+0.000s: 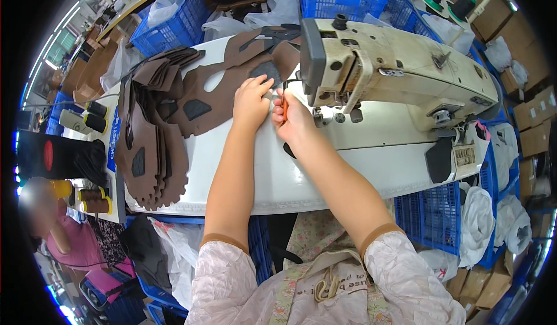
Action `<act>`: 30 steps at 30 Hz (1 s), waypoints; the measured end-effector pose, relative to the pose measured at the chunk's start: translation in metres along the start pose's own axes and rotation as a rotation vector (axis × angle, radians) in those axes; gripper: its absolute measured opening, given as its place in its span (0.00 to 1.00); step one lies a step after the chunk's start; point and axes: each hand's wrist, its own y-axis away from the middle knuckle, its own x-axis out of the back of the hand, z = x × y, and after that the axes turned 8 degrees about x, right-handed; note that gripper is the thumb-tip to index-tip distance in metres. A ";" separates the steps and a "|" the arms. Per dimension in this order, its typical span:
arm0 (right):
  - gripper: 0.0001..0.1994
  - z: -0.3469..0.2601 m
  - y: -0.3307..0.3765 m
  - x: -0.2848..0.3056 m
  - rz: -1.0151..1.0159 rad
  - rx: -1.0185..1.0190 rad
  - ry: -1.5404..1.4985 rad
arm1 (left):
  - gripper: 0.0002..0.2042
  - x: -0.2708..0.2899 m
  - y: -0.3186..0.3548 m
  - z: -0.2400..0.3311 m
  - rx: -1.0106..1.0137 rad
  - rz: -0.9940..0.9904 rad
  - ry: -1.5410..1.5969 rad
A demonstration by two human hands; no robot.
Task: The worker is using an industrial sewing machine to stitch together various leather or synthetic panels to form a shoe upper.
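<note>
— What's the brown piece [214, 102] made of?
— Matt, felt-like cloth, from what I see. The sewing machine [400, 75] is cream-painted metal, scuffed; the table [301, 180] smooth and white.

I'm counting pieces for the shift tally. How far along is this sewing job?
Apparently done or waiting, I cannot tell which: a stack of brown cut pieces lies at the table's left. In hand: the left hand presses a brown piece flat beside the sewing machine, while the right hand holds a small orange tool. The share left is unclear.
</note>
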 end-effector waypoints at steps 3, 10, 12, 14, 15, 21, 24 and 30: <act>0.09 -0.001 0.025 0.013 -0.038 -0.045 0.089 | 0.19 0.000 0.001 -0.004 -0.040 -0.003 0.020; 0.17 -0.078 0.159 0.133 -0.604 0.343 0.942 | 0.16 0.004 -0.001 -0.007 -0.054 -0.020 -0.065; 0.12 -0.153 0.192 0.134 -0.368 0.617 1.251 | 0.12 0.006 -0.003 -0.016 -0.058 -0.060 -0.038; 0.08 -0.229 0.194 0.166 -0.213 1.347 1.823 | 0.10 0.008 -0.004 -0.022 -0.124 0.003 -0.021; 0.07 -0.267 0.199 0.178 0.026 1.378 1.980 | 0.10 0.005 -0.004 -0.017 -0.060 -0.025 0.000; 0.11 -0.401 0.169 0.323 0.417 1.387 2.193 | 0.13 -0.003 -0.008 -0.024 -0.006 -0.109 -0.099; 0.12 -0.408 0.169 0.337 0.259 1.231 2.024 | 0.14 -0.004 -0.008 -0.023 -0.071 -0.114 -0.140; 0.10 -0.443 0.149 0.315 0.468 1.267 1.579 | 0.15 -0.006 -0.015 -0.025 -0.041 -0.129 -0.020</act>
